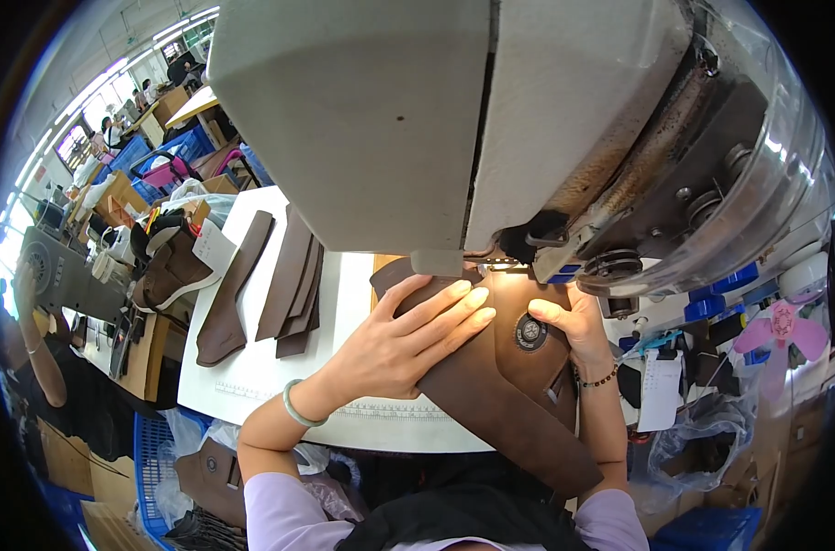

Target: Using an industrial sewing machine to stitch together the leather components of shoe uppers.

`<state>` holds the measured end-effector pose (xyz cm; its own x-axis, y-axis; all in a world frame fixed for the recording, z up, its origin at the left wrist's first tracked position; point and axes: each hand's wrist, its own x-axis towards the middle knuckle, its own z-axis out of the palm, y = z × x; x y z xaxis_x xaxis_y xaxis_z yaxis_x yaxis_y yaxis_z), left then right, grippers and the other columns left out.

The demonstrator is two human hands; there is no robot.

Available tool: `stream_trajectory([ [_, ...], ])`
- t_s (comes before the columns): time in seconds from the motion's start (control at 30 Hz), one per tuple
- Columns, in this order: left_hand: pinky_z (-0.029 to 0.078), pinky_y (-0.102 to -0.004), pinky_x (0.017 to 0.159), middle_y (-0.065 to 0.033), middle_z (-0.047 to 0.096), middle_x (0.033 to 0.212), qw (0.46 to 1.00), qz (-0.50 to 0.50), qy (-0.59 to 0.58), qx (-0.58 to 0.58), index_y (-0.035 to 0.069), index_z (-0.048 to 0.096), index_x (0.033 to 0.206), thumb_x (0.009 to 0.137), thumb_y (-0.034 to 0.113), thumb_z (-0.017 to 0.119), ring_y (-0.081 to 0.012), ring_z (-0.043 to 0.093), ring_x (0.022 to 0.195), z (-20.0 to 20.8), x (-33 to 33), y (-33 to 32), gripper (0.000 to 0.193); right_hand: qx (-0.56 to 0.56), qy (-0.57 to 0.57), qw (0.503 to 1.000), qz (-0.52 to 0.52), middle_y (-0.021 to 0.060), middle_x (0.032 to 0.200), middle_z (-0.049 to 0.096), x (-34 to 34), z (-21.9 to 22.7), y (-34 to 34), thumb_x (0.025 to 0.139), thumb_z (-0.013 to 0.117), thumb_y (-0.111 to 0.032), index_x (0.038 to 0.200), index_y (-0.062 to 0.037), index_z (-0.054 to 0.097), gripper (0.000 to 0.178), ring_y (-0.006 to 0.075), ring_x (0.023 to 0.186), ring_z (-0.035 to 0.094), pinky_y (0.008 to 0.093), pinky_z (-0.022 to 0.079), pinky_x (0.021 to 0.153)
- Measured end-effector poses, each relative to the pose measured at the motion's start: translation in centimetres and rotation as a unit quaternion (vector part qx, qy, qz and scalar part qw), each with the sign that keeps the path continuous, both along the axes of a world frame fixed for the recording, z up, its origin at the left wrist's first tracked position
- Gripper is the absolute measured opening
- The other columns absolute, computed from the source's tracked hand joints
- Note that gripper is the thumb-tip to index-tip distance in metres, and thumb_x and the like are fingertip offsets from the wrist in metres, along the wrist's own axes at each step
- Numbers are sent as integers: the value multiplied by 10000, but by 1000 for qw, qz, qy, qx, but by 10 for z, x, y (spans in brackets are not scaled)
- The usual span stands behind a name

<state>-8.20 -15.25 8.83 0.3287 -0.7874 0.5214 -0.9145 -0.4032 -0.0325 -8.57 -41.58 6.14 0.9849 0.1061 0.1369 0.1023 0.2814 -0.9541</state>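
Under the head of a large grey sewing machine (372, 138) lie brown leather shoe pieces, lit by a small lamp. My left hand (408, 335) rests flat with fingers stretched out on a long curved brown leather strip (500, 404), whose lower end hangs toward me. Beside it, my right hand (574, 326) grips a wider brown leather shoe piece (519, 317) with a round dark badge, thumb on top near the badge and the other fingers hidden. The far edges of both pieces reach under the machine head; the needle cannot be made out.
More brown leather strips (293, 275) lie on the white table (362, 413) at the left. Further left, a brown shoe (174, 266) stands near another person's arm (45, 367). A blue basket (151, 468) sits below the table; a pink fan (780, 331) is at the right.
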Motion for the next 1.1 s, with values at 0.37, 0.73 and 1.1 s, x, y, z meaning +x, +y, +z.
stream_trajectory([
  [0.37,303,-491,1117,-74,479,1443,1000,5,14,21,78,488,1401,614,167,655,-210,435,1341,2,0,1,809,-2,-23,1000,-10,-22,848,640,-1,-1,0,789,767,-27,913,-63,610,204,53,767,608,207,506,710],
  [0.73,321,-481,1094,-71,501,1423,999,10,27,20,78,504,1388,651,223,654,-202,448,1333,5,0,0,766,-56,29,997,-33,2,892,650,-3,-4,1,801,741,-1,983,-39,593,239,54,807,601,209,503,740],
  [1.1,352,-453,1047,-71,559,1357,1000,8,14,-14,76,553,1342,646,313,679,-229,508,1275,8,0,-1,746,-76,-32,996,-14,20,1066,629,-6,12,3,829,674,-27,1152,8,581,338,76,970,570,238,464,880],
])
